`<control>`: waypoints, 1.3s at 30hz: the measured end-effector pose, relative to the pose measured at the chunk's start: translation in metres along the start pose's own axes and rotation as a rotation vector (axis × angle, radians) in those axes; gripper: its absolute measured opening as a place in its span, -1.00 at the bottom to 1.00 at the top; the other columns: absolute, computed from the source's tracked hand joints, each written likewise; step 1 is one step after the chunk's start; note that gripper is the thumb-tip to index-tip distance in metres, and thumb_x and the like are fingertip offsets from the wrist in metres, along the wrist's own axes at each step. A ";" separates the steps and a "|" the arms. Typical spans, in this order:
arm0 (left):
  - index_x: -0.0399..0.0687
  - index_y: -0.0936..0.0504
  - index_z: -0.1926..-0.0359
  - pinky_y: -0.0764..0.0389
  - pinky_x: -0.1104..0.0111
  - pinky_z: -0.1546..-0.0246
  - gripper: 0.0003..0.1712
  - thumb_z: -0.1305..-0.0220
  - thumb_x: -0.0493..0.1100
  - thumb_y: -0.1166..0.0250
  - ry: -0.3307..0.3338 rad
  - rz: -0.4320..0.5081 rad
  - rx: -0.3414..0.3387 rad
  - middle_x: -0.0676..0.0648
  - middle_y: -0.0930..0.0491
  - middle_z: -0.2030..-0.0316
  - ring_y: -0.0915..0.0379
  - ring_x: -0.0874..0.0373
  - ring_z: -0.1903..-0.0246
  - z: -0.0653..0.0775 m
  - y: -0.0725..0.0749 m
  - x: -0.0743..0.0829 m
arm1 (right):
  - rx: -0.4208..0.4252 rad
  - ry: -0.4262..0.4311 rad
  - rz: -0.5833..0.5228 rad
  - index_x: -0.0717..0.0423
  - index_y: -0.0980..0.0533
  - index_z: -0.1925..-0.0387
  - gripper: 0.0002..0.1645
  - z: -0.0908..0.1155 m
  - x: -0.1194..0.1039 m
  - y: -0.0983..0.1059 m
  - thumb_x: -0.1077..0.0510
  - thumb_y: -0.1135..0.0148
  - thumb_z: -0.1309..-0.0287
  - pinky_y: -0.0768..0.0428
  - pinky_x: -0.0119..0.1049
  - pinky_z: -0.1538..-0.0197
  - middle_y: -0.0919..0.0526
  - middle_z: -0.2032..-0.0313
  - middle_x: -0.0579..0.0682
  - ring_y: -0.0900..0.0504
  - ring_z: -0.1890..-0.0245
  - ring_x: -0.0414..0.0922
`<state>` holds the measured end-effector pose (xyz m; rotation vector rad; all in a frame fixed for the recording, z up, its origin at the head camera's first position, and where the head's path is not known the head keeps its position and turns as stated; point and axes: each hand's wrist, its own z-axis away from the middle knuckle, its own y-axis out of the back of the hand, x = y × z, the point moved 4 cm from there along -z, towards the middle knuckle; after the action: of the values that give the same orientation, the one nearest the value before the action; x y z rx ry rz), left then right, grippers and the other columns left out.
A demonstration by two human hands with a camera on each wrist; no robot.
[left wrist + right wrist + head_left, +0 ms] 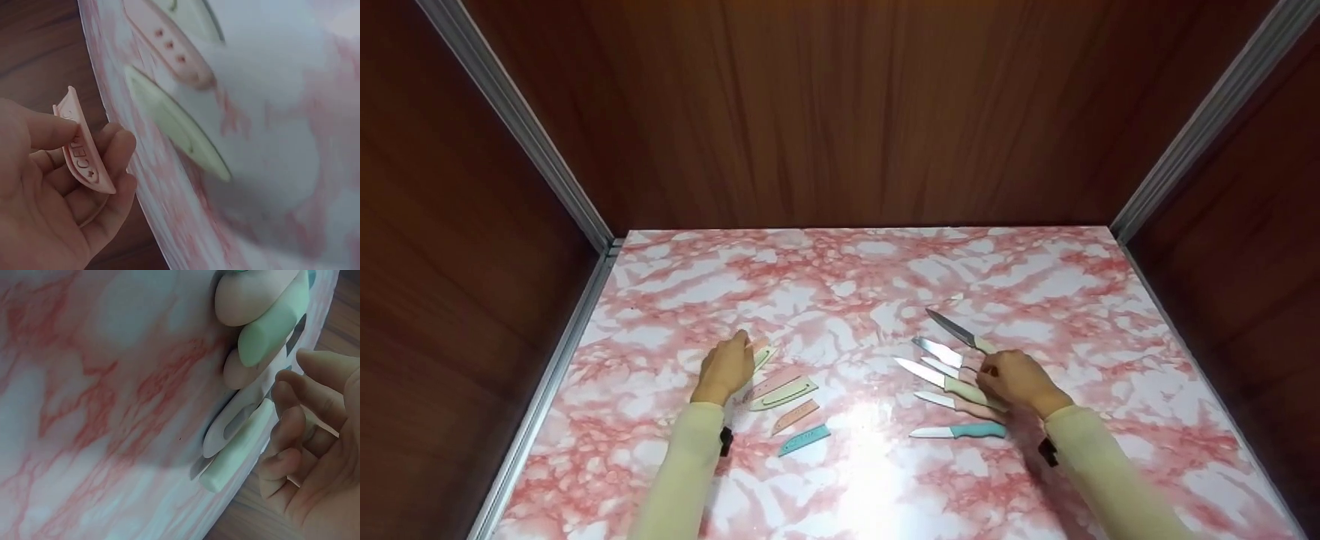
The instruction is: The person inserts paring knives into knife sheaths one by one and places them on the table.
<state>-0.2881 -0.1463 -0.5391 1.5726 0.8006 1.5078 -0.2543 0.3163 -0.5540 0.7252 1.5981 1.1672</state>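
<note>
My left hand (pixel 725 367) pinches a small pink knife sheath (pixel 84 146) with raised lettering, held between thumb and fingers above the table. Near it lie a pale green sheath (pixel 174 124) and a pink sheath (pixel 174 48) with small holes. Over the handle ends of several knives hovers my right hand (pixel 1020 379), its fingers loosely bent; the right wrist view shows nothing held. Closest to it are a pale green handle (pixel 239 450) and a light handle with an oval hole (pixel 225 433). The dark-bladed knife (pixel 952 328) lies farthest back.
Toward the front on the left lie a pink sheath (pixel 795 416) and a turquoise sheath (pixel 804 439). On the right, a turquoise-handled knife (pixel 979 430) lies nearest the front, its blade pointing left. Brown wooden panels (pixel 840 112) enclose the marbled tabletop (pixel 855 285).
</note>
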 end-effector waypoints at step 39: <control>-0.14 -0.32 0.30 -0.23 0.35 0.67 -0.91 -0.37 -0.31 0.08 -0.248 0.134 -0.089 0.05 -0.23 0.65 -0.15 0.20 0.69 0.014 -0.028 0.070 | -0.209 -0.035 -0.031 0.13 -0.62 0.45 -0.89 -0.016 -0.005 -0.004 0.16 -0.27 -0.11 -0.49 -0.20 0.35 -0.58 0.52 -0.14 -0.47 0.51 -0.20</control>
<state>-0.2659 -0.0737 -0.5289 1.7327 0.4904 1.3851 -0.2674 0.3051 -0.5547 0.5800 1.4285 1.2694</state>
